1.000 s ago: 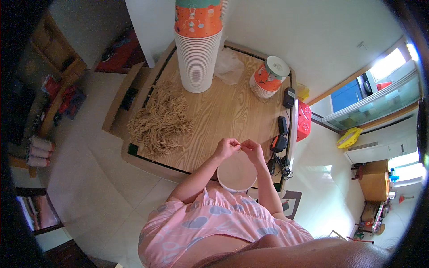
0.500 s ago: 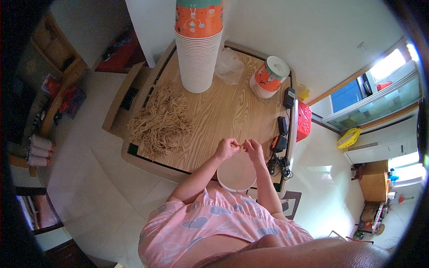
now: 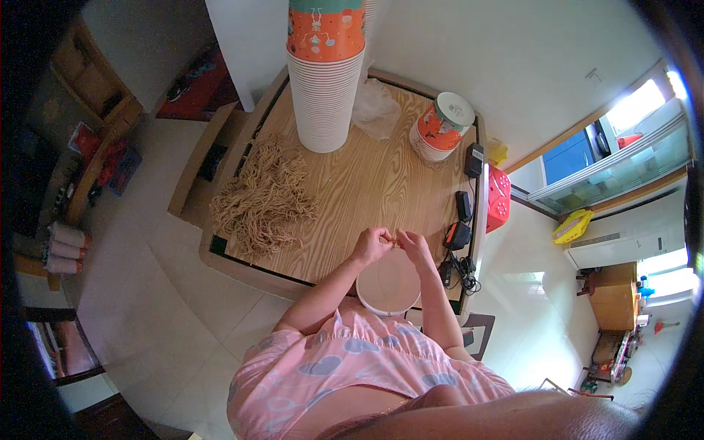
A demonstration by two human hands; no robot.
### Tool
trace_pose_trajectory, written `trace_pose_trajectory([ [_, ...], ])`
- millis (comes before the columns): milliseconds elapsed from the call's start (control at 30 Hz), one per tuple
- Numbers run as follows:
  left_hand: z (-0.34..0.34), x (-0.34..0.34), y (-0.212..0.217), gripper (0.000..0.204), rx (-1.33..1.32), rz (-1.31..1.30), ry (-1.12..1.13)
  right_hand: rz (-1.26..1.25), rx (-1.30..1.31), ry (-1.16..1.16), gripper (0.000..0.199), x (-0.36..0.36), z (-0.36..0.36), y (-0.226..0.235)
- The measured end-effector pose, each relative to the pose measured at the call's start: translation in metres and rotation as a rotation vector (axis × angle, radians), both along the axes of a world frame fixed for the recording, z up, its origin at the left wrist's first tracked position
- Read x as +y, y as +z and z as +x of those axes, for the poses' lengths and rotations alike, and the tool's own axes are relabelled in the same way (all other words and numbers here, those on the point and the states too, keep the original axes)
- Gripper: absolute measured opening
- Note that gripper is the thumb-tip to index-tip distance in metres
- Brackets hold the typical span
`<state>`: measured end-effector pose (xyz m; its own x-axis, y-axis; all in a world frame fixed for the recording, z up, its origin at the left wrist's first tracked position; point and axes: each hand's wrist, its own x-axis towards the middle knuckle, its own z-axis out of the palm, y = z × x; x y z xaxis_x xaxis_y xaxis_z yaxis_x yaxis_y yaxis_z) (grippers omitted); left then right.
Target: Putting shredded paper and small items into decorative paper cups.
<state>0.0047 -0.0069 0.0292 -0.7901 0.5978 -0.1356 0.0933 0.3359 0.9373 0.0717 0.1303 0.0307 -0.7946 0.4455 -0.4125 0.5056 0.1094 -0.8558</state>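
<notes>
My left hand (image 3: pixel 375 243) and my right hand (image 3: pixel 413 246) meet above the far rim of a white round paper bucket (image 3: pixel 389 282), close to my body at the table's near edge. Both hands are pinched on a short tan piece of cord (image 3: pixel 396 240), which shows only as a small bit between the fingertips. A loose heap of tan cord (image 3: pixel 265 198) lies to the left on the wood-grain table (image 3: pixel 359 191). At the far side rises a tall stack of paper buckets (image 3: pixel 325 95), white with an orange and green one on top.
Orange paper buckets (image 3: pixel 441 128) stand at the far right beside a crumpled clear plastic bag (image 3: pixel 377 110). Black power adapters (image 3: pixel 458 235) and coiled cables (image 3: pixel 464 275) line the right edge. An open cardboard flap (image 3: pixel 198 161) sticks out at the left; a red plastic stool (image 3: pixel 499 198) stands right.
My right hand has shifted slightly left, its fingers closer to the left hand's. The left hand and the bucket look the same.
</notes>
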Motion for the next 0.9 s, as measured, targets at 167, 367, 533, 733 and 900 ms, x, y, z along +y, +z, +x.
trace_pose_trajectory([
  [167, 0.001, 0.001, -0.007, 0.011, 0.016, 0.046, 0.015, 0.127, 0.016, 0.105, 0.036, 0.004, 0.001, -0.013],
  [367, 0.001, 0.001, 0.004, 0.010, 0.000, 0.007, -0.022, 0.115, -0.059, 0.073, 0.032, 0.009, 0.000, -0.019],
  [533, 0.002, 0.000, 0.005, 0.011, 0.031, 0.011, -0.010, 0.196, -0.144, 0.135, 0.028, 0.002, -0.002, 0.004],
  [733, 0.001, 0.006, -0.025, 0.010, -0.100, 0.229, 0.074, 0.125, -0.014, 0.132, 0.022, 0.004, 0.004, 0.002],
  [900, -0.001, 0.009, -0.029, 0.008, -0.219, 0.211, 0.048, -0.001, 0.088, 0.132, 0.015, 0.005, 0.009, 0.004],
])
